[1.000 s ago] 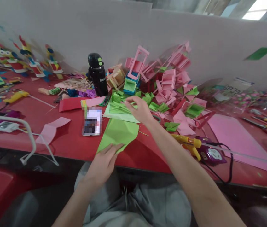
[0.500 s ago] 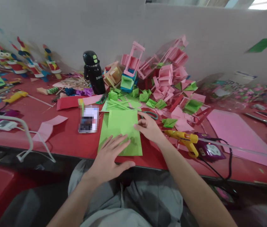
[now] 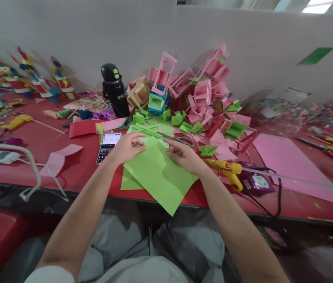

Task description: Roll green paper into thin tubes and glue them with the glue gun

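A light green paper sheet [image 3: 162, 179] lies turned like a diamond on the red table [image 3: 74, 173], one corner hanging over the front edge. A second green sheet [image 3: 127, 183] shows beneath it. My left hand [image 3: 127, 146] pinches the top sheet's upper left part with curled fingers. My right hand [image 3: 185, 156] rests on its upper right edge, fingers curled and pressing on the paper. Green-handled scissors [image 3: 181, 139] lie just beyond my hands.
A phone [image 3: 108, 146] lies left of my left hand; behind it stands a black bottle [image 3: 114, 90]. Folded pink and green paper pieces [image 3: 204, 98] pile up at the back. A yellow glue gun [image 3: 227, 169] and pink sheet [image 3: 287, 163] lie right. A white wire stand [image 3: 32, 173] sits left.
The green sheet was pulled from the pile, laid flat, then turned to a diamond angle. My left hand moved up from the near edge to the sheet's upper left part.
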A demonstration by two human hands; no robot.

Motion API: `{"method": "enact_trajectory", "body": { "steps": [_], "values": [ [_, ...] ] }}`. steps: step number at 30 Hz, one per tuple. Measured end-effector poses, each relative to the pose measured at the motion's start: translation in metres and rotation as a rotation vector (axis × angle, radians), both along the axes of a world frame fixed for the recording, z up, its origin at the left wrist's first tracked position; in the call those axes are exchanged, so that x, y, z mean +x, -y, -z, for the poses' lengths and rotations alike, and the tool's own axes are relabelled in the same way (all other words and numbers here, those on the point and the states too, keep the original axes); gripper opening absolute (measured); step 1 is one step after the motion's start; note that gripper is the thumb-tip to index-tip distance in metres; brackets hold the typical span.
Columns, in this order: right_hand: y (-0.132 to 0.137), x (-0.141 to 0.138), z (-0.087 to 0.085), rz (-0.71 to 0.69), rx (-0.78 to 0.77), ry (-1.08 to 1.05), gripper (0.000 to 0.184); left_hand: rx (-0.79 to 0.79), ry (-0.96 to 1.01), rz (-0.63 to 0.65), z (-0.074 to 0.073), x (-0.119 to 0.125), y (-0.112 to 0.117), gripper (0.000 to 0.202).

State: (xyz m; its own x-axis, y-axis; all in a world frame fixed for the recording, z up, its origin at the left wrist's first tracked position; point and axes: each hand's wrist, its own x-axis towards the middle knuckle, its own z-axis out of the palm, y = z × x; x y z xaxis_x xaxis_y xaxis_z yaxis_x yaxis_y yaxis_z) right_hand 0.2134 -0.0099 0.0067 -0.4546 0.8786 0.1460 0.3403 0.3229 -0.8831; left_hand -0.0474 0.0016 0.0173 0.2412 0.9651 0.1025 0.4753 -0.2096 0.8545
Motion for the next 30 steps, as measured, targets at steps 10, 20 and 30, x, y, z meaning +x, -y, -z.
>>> {"method": "enact_trajectory", "body": {
  "steps": [10, 20, 30],
  "values": [
    [0.027, 0.004, -0.019, -0.019, 0.195, 0.548, 0.027, 0.132, -0.15, 0.083, 0.004, -0.027, 0.037, 0.059],
    [0.032, -0.005, -0.003, 0.005, 0.491, 0.864, 0.035, 0.291, -0.468, 0.312, 0.003, 0.005, 0.019, 0.028],
    [0.016, -0.013, -0.01, -0.016, 0.51, 0.779, 0.04, 0.1, -0.372, 0.496, -0.026, 0.02, -0.018, 0.021]
  ]
}}
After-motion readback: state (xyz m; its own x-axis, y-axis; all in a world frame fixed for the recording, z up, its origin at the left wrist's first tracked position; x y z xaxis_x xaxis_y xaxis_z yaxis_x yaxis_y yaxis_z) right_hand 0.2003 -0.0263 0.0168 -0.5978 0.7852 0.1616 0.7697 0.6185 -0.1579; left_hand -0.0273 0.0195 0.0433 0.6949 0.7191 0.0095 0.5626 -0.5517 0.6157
